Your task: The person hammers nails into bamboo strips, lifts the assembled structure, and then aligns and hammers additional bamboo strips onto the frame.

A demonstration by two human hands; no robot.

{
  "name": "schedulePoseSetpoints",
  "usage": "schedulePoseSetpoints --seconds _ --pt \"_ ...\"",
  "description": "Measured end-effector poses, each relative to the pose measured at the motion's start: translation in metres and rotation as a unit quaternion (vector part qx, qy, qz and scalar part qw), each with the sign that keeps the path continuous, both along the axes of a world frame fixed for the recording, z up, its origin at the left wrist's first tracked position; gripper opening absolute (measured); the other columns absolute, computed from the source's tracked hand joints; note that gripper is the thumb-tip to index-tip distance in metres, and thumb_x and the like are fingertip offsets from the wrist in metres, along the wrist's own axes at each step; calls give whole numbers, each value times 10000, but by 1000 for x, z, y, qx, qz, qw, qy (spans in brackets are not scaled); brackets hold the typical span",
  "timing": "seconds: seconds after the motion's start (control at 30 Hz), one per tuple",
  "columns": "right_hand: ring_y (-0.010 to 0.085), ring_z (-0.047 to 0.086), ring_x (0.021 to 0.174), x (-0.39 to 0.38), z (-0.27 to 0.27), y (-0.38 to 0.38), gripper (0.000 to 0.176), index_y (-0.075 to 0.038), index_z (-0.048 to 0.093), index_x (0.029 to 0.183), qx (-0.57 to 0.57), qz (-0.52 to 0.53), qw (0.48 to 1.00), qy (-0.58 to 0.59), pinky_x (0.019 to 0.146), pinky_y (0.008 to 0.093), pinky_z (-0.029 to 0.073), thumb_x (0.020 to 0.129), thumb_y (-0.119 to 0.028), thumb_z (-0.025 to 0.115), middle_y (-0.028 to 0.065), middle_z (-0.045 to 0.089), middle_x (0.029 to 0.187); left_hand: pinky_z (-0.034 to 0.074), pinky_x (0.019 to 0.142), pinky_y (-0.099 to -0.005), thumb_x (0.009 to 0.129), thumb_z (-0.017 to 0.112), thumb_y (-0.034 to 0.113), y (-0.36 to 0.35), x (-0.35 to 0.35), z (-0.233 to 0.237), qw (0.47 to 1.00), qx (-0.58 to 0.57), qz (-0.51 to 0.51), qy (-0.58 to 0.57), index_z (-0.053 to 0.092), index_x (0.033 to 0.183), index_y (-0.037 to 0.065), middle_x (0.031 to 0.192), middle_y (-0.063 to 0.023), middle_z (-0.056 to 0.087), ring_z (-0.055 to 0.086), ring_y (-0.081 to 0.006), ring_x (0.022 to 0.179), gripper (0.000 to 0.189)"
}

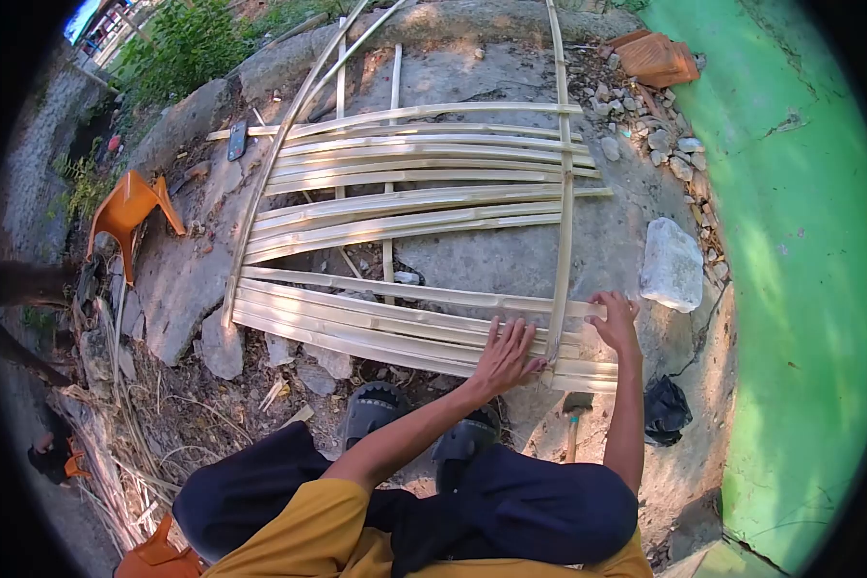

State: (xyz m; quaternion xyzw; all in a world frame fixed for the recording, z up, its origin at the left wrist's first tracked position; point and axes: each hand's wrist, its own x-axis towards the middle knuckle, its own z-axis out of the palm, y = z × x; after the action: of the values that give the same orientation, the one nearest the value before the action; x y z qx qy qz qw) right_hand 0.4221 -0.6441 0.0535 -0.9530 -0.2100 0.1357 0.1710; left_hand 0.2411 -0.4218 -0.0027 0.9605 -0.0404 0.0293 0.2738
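A mat of pale split bamboo strips (pixel 395 207) lies on the concrete ground in front of me, with long horizontal strips crossed by upright ones. My left hand (pixel 507 353) presses flat, fingers spread, on the nearest horizontal strips beside an upright strip (pixel 562 222). Just right of that upright, my right hand (pixel 615 320) rests on the ends of the near strips; its fingers curl over them. My feet in dark sandals (pixel 371 409) stand at the mat's near edge.
A white stone (pixel 671 264) lies right of the mat, with rubble and a broken brick (pixel 657 56) beyond. A hammer (pixel 574 420) and dark cloth (pixel 664 408) lie by my right leg. A green wall (pixel 800 241) runs along the right. An orange chair (pixel 127 212) lies tipped at left.
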Motion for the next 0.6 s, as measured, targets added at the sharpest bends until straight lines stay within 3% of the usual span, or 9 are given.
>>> schedulePoseSetpoints --seconds 0.17,0.23,0.27,0.5,0.6 --pt "278 638 1057 4 5 -4 381 -115 696 1096 39 19 999 4 943 441 439 742 -114 839 77 642 1052 263 1163 -563 1016 521 513 11 7 2 999 -20 -2 -43 480 1395 -19 1297 -229 519 466 -376 1292 654" --pt "277 630 1077 11 -13 -4 372 -117 693 1100 29 15 999 23 959 448 424 757 -115 835 78 634 1063 303 1082 -519 1008 540 475 10 12 13 999 -46 -14 15 484 1368 -21 1179 -213 517 487 -346 1183 615" --pt "276 621 1097 14 -21 -7 362 -119 691 1105 16 7 999 41 976 454 410 771 -116 830 80 626 1075 321 1027 -500 993 561 446 9 13 18 999 -47 2 -26 514 1296 -10 1117 -192 518 491 -339 1122 550" --pt "294 663 1038 63 2 -2 300 -83 718 1073 86 43 993 73 896 406 488 789 -101 815 94 641 1061 324 1016 -504 979 580 428 7 13 17 998 -50 8 -38 531 1243 0 1102 -186 522 494 -348 1113 505" --pt "258 670 998 66 10 1 252 -57 738 1037 74 55 987 131 865 375 515 796 -93 801 86 662 1004 327 1013 -502 971 593 405 11 14 20 998 -44 4 -39 527 1254 1 1104 -190 524 497 -343 1111 498"
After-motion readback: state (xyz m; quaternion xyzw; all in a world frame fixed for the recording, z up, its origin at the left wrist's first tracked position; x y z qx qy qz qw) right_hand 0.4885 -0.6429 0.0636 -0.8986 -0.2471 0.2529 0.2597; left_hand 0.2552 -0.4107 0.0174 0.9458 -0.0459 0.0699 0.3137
